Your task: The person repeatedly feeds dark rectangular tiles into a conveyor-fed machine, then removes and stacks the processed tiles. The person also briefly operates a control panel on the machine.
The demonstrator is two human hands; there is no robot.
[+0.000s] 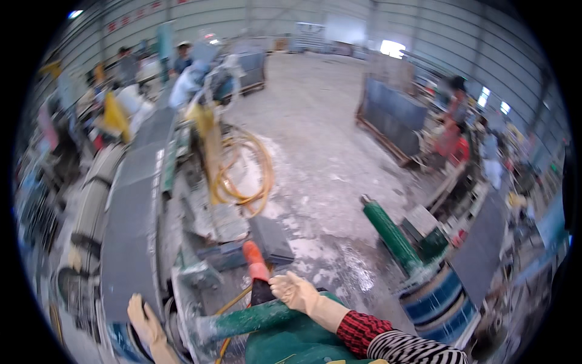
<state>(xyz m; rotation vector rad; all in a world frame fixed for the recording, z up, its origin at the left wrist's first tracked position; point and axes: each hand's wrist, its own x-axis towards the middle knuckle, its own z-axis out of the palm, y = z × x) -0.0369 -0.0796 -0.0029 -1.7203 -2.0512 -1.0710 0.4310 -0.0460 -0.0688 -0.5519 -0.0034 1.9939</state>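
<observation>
Both of my hands wear cream rubber gloves. My left hand [145, 321] is at the near end of the long conveyor [128, 255], its fingers stretched out by the dark grey surface; whether it touches that surface I cannot tell. Close above a green cylindrical roller [254, 319], my right hand [296, 292] hangs with loosely bent fingers and nothing visible in them. A red-checked cuff and a striped sleeve cover that forearm. Below the hands lies my green apron [291, 343], and an orange boot [256, 261] shows past the roller.
Dark slabs [271, 239] lie beyond the boot, near a coiled yellow hose [267, 176]. On the right stand another green roller [391, 233] and a second conveyor [482, 249]. Racks of upright slabs [394, 115] stand farther off. People work along both sides.
</observation>
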